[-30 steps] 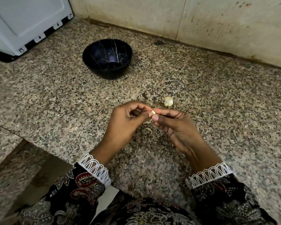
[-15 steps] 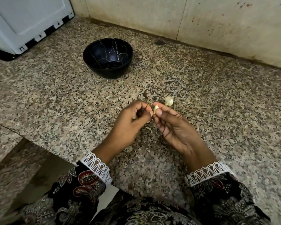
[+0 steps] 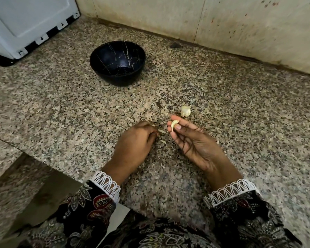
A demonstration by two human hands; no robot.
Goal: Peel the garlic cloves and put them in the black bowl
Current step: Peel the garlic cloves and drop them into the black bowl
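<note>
My right hand (image 3: 190,140) pinches a pale garlic clove (image 3: 174,124) between thumb and fingertips, a strip of skin hanging from it. My left hand (image 3: 134,145) sits just to its left, fingers curled, pinching a thin piece of garlic skin (image 3: 161,131). A small clump of garlic (image 3: 186,111) lies on the granite counter (image 3: 61,111) just beyond my right fingertips. The black bowl (image 3: 117,62) with white marbling stands farther back and to the left, and looks empty.
Bits of peeled skin (image 3: 163,141) lie on the counter between my hands. A white appliance (image 3: 30,24) stands at the back left. A stained tiled wall (image 3: 222,20) runs along the back. The counter drops off at the front left.
My hands have come apart. The left hand has drawn down and left with a strip of skin, and the right hand has kept the clove, which shows more now.
</note>
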